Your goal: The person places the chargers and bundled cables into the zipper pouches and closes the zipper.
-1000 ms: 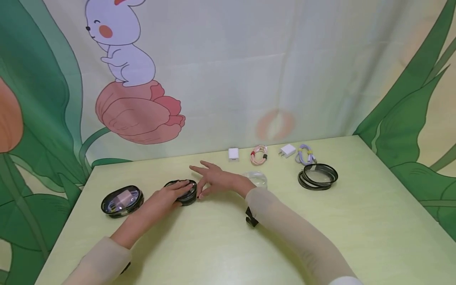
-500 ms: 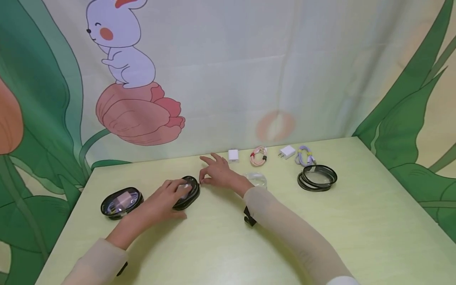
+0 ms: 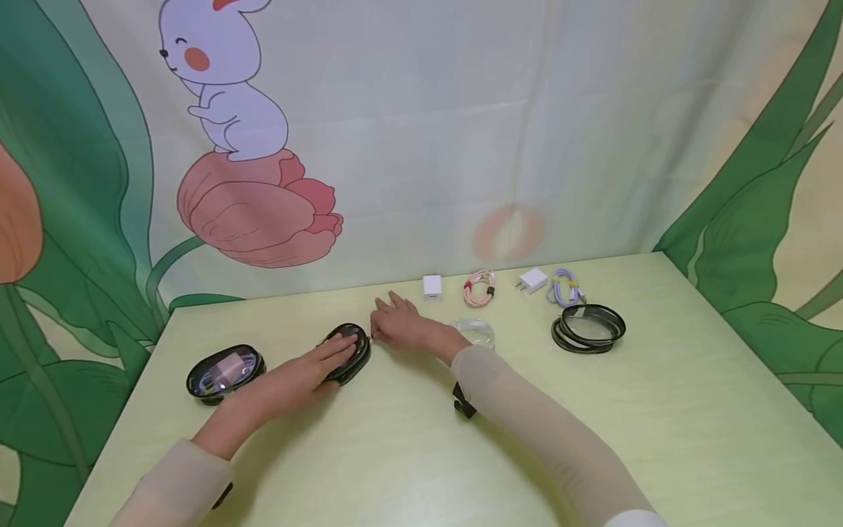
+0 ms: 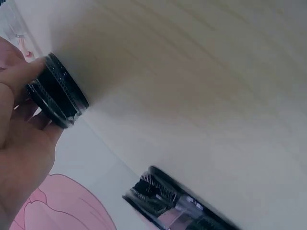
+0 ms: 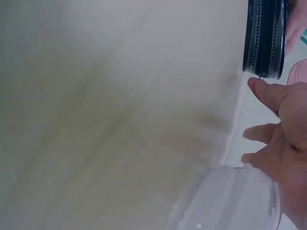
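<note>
A small oval zip pouch (image 3: pixel 359 359) with black edging sits on the table, left of centre. My left hand (image 3: pixel 296 377) holds it, fingers laid over the top and thumb at the near side. At its far right end my right hand (image 3: pixel 403 324) pinches the zipper pull (image 5: pixel 261 76) between thumb and forefinger, other fingers spread. The right wrist view shows the black zip (image 5: pixel 265 38) running along the pouch's side, its teeth rows close together. What lies inside this pouch is hidden by my left hand.
A similar pouch (image 3: pixel 226 372) with a charger and cable inside lies at left. Behind are a white charger (image 3: pixel 432 287), pink cable (image 3: pixel 478 288), second charger (image 3: pixel 532 279) and lilac cable (image 3: pixel 563 288). A clear round container (image 3: pixel 483 333) and a black-rimmed case (image 3: pixel 588 329) stand right.
The held pouch has turned and shifted slightly away from me. My right hand has moved a little farther back, following the pouch's end; my left fingers have shifted across its top.
</note>
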`<state>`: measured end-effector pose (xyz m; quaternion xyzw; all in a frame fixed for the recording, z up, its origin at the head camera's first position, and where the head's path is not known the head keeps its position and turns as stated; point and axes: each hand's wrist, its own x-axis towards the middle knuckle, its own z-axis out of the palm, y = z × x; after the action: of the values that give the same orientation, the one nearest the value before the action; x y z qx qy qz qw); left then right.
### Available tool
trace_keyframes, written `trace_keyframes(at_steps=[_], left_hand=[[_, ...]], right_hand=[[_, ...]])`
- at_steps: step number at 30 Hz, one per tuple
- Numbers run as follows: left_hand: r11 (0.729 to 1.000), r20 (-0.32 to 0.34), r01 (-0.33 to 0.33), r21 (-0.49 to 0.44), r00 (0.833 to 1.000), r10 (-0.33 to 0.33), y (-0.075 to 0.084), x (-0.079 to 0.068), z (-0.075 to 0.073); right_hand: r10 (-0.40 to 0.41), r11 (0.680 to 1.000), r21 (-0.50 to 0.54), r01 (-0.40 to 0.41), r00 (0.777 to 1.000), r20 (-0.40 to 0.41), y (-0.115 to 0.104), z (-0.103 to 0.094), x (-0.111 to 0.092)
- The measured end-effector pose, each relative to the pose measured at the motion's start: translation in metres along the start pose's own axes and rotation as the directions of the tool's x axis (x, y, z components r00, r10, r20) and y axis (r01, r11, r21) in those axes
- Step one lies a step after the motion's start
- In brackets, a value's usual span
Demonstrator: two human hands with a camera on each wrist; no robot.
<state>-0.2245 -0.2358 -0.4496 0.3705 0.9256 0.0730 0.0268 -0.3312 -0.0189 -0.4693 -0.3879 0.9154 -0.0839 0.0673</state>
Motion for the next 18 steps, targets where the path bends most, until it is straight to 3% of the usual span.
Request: trace_keyframes(at_steps=[4,8,12,18], left_hand=[[0.999,0.037,0.033,-0.008,0.999,-0.033,0.002,-0.002,-0.003],[0.999,0.042,0.041,0.004,0.998,-0.041,0.004,0.001,-0.003],[0.997,0.001,0.017,0.076,1.000,-0.017,0.006,0.005,0.000],[0.994,-0.077,-0.003,0.111,0.997,0.012,0.005,0.010,0.005]], right_hand=[[-0.133,0.990,-0.062,0.129,0.989,-0.069,0.004,-0.003,-0.004],[-0.232,0.973,-0.032,0.230,0.967,-0.104,0.007,-0.008,-0.009],[-0.269,0.962,0.033,0.272,0.960,-0.081,0.008,-0.009,-0.013],[-0.300,0.943,0.152,0.296,0.954,0.001,0.000,-0.006,-0.017]])
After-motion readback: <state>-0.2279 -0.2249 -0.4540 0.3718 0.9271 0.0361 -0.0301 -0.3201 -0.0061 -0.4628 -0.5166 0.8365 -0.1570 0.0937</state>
